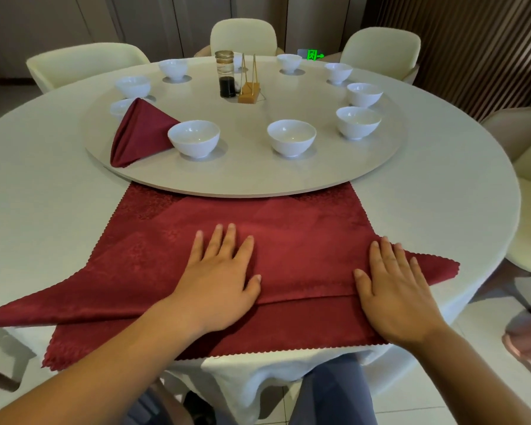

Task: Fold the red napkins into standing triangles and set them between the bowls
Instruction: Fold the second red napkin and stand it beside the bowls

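so one folded napkin [138,133] stands between bowls [194,138]; my left hand [219,280] and right hand [394,289] press flat, fingers spread, on the next napkin [304,234].

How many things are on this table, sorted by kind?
White bowls: 9 (one half hidden behind the standing napkin)
Red napkins: 3 (one standing, one folded under the hands, one flat beneath it)
Dark sauce bottle: 1
Tan stand with sticks: 1
Total: 14

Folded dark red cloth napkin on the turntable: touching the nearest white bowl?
Cannot tell. In the head view the white bowl overlaps the folded napkin, hiding any gap.
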A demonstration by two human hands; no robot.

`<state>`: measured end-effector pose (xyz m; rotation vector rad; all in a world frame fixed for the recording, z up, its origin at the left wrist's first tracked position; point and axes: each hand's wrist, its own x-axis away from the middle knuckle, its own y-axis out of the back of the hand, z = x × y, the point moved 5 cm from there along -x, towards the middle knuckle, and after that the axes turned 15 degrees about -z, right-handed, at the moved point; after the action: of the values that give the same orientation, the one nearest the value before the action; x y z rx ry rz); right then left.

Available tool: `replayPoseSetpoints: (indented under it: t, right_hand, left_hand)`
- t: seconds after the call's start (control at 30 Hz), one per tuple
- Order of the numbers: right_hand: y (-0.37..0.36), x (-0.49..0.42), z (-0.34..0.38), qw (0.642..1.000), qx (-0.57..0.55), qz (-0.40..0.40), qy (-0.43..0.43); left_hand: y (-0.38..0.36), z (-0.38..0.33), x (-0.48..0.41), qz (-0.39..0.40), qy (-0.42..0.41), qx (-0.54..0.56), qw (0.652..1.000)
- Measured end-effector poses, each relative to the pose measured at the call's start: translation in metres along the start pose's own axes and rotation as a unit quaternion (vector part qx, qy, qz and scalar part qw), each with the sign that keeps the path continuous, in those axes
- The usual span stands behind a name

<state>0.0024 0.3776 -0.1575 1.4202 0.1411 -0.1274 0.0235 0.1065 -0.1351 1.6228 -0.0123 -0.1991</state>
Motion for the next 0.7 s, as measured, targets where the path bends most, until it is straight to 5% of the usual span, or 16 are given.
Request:
replayPoseSetpoints:
  t: [0.1, 0.2, 0.7]
  right_hand:
    - [0.001, -0.001, 0.0, 1.0, -0.003, -0.002, -0.002]
    - [0.001, 0.001, 0.001, 1.0, -0.014, -0.005, -0.004]
    - [0.008, -0.007, -0.054, 0.993, -0.117, -0.008, 0.002]
  left_hand:
    - [0.008, -0.049, -0.029, -0.051, -0.11, 0.054, 0.991]
    - [-0.004, -0.088, -0.05, -0.018, -0.2, 0.085, 0.976]
    - [-0.034, -0.089, -0.051, -0.015, -0.21, 0.05, 0.976]
